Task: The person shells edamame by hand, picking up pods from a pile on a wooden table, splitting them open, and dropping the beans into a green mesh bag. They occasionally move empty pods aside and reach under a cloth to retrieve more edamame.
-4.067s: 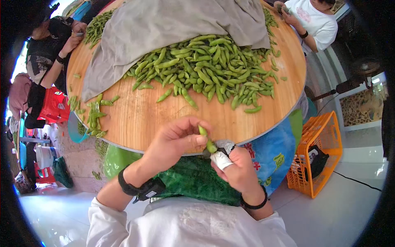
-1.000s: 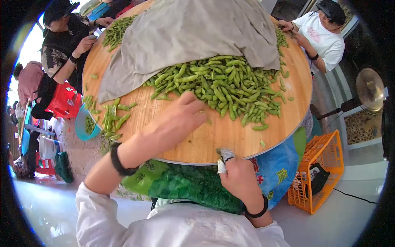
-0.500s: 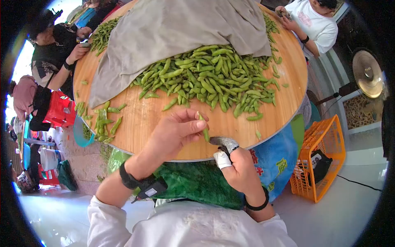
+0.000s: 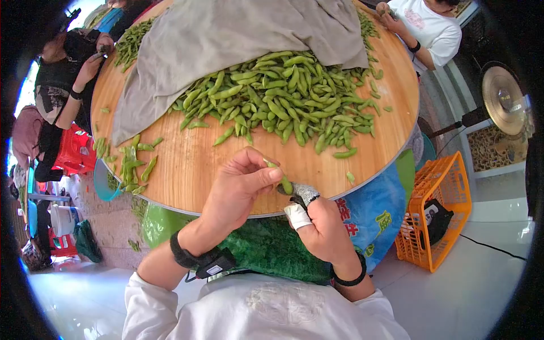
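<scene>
Above the table's near edge, my left hand (image 4: 241,181) pinches a green soybean pod (image 4: 287,185) between thumb and fingertips. My right hand (image 4: 323,229) is closed just to the right, its fingertips meeting the lower end of the pod. A grey knitted sleeve (image 4: 306,194) covers its index finger, and white wrapping (image 4: 297,216) is around its thumb. A small metal tool (image 4: 281,189) juts from the right fingers; the pod and fingers hide most of it. Beyond my hands lies a large heap of pods (image 4: 277,102), partly under a grey-beige cloth (image 4: 221,39).
The round wooden table (image 4: 181,170) carries a smaller group of pods (image 4: 131,164) at left. Two people (image 4: 73,79) (image 4: 425,34) work across it. An orange crate (image 4: 433,212) and a metal fan (image 4: 501,99) stand at right; a teal basin (image 4: 105,181) is at left.
The pod and my right fingers have come together, so the metal tool is now mostly hidden behind the pod. The whole view has shifted slightly.
</scene>
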### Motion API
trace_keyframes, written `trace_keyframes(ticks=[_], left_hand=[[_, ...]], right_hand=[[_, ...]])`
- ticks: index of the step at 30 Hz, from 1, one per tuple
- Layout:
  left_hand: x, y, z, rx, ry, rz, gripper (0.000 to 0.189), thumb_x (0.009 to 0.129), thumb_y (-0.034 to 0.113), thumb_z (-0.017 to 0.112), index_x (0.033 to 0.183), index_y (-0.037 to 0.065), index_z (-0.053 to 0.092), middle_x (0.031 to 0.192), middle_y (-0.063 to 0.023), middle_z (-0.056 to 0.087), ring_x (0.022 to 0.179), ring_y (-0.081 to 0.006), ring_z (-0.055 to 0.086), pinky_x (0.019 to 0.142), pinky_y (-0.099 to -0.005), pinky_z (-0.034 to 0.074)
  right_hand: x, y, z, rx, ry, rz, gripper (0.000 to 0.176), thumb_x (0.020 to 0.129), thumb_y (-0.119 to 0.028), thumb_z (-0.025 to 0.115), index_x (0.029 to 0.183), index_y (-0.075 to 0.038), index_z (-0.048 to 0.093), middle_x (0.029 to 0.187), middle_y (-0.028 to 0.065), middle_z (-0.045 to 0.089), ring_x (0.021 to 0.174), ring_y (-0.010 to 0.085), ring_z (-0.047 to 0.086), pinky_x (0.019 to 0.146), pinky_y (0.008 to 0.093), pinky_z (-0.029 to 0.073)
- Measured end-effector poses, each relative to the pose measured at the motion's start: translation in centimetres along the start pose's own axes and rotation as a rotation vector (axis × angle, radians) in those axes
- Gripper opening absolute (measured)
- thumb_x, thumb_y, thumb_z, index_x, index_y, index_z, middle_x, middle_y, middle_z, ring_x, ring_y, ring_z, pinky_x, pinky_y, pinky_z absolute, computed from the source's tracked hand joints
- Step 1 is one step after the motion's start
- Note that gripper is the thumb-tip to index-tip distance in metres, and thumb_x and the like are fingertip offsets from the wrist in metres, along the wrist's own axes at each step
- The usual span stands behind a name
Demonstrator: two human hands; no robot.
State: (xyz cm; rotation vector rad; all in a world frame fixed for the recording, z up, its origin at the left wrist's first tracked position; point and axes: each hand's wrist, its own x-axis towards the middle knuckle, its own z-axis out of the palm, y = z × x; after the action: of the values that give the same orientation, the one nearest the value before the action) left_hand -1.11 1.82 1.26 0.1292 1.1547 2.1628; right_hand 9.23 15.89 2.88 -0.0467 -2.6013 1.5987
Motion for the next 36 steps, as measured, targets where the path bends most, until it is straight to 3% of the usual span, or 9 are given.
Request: trace_keyframes(ticks=[8, 11, 17, 20, 22, 26, 28, 31, 36], left_hand=[[-0.4, 0.0, 0.6, 0.186, 0.003, 0.144, 0.015, 0.075, -0.001, 0.067, 0.085, 0.004, 0.056, 0.082, -0.0044, 0.059, 0.074, -0.0112, 0.054, 0.065, -0.0231, 0.044], [-0.5, 0.2, 0.4, 0.347, -0.054, 0.218, 0.017, 0.074, 0.0, 0.067, 0.086, 0.003, 0.057, 0.085, -0.0049, 0.059, 0.079, -0.0123, 0.055, 0.071, -0.024, 0.044], [-0.2, 0.1, -0.5, 0.234, -0.171, 0.088, 0.016, 0.077, 0.0, 0.066, 0.091, 0.003, 0.058, 0.083, -0.0004, 0.059, 0.074, -0.0073, 0.054, 0.07, -0.0221, 0.045], [-0.1, -0.3, 0.3, 0.085, -0.058, -0.025, 0.023, 0.076, 0.0, 0.068, 0.095, 0.004, 0.057, 0.081, -0.0003, 0.058, 0.072, -0.0057, 0.053, 0.065, -0.0193, 0.044], [-0.8, -0.3, 1.2, 0.278, -0.036, 0.037, 0.025, 0.075, -0.001, 0.068, 0.097, 0.004, 0.055, 0.081, -0.0003, 0.057, 0.071, -0.0051, 0.052, 0.063, -0.0181, 0.043], [-1.2, 0.4, 1.8, 0.481, -0.049, -0.021, 0.034, 0.071, -0.002, 0.071, 0.101, 0.004, 0.054, 0.087, -0.0009, 0.06, 0.071, -0.0051, 0.053, 0.063, -0.018, 0.043], [-1.3, 0.4, 1.9, 0.46, -0.059, -0.015, 0.035, 0.072, -0.002, 0.07, 0.102, 0.004, 0.054, 0.087, -0.0014, 0.06, 0.072, -0.0056, 0.054, 0.064, -0.0186, 0.044], [-1.2, 0.2, 1.7, 0.37, -0.085, -0.014, 0.035, 0.073, -0.004, 0.068, 0.105, 0.003, 0.054, 0.087, -0.0018, 0.061, 0.074, -0.0064, 0.055, 0.067, -0.0197, 0.045], [-0.8, 0.2, 0.5, 0.282, -0.148, -0.067, 0.032, 0.076, -0.007, 0.063, 0.107, -0.001, 0.056, 0.086, -0.0024, 0.06, 0.078, -0.0077, 0.058, 0.069, -0.0201, 0.047]], right_hand=[[0.1, 0.2, 0.0, 0.042, 0.036, 0.027, 0.013, 0.083, -0.008, 0.054, 0.077, 0.003, 0.049, 0.066, 0.0223, 0.052, 0.062, 0.0409, 0.051, 0.053, 0.0437, 0.039], [0.4, 0.0, -0.2, 0.145, 0.028, 0.068, 0.008, 0.083, -0.006, 0.052, 0.082, 0.003, 0.051, 0.061, 0.0153, 0.051, 0.056, 0.0323, 0.053, 0.05, 0.0386, 0.039], [0.5, 0.8, -1.6, 1.062, -0.325, 0.568, 0.005, 0.082, -0.002, 0.05, 0.085, -0.001, 0.053, 0.057, 0.0009, 0.045, 0.049, 0.0128, 0.047, 0.045, 0.0304, 0.037], [0.1, 0.9, 0.3, 0.571, -0.11, 0.388, 0.006, 0.081, -0.004, 0.052, 0.084, 0.0, 0.054, 0.056, 0.007, 0.048, 0.046, 0.0214, 0.05, 0.043, 0.0348, 0.039], [-0.1, 0.6, 1.5, -0.334, 0.282, -0.159, 0.007, 0.08, -0.006, 0.055, 0.082, 0.001, 0.053, 0.057, 0.0152, 0.052, 0.048, 0.0329, 0.052, 0.044, 0.0413, 0.04], [-0.3, -0.7, 0.8, -0.116, 0.205, 0.036, 0.008, 0.08, -0.006, 0.056, 0.076, 0.0, 0.053, 0.061, 0.0203, 0.054, 0.055, 0.0405, 0.054, 0.048, 0.0451, 0.04], [-0.2, 0.1, 0.1, -0.061, 0.146, 0.069, 0.01, 0.082, -0.007, 0.055, 0.077, 0.001, 0.054, 0.057, 0.014, 0.054, 0.05, 0.032, 0.055, 0.045, 0.0409, 0.039], [0.1, -0.6, -1.0, 0.638, -0.037, 0.459, 0.01, 0.088, -0.01, 0.048, 0.084, -0.003, 0.054, 0.055, -0.0019, 0.046, 0.044, 0.0061, 0.043, 0.038, 0.022, 0.031], [0.2, 0.6, -1.8, 0.979, -0.143, 0.541, 0.01, 0.087, -0.012, 0.05, 0.088, -0.003, 0.054, 0.057, 0.0011, 0.049, 0.043, 0.0074, 0.043, 0.039, 0.0201, 0.032]])
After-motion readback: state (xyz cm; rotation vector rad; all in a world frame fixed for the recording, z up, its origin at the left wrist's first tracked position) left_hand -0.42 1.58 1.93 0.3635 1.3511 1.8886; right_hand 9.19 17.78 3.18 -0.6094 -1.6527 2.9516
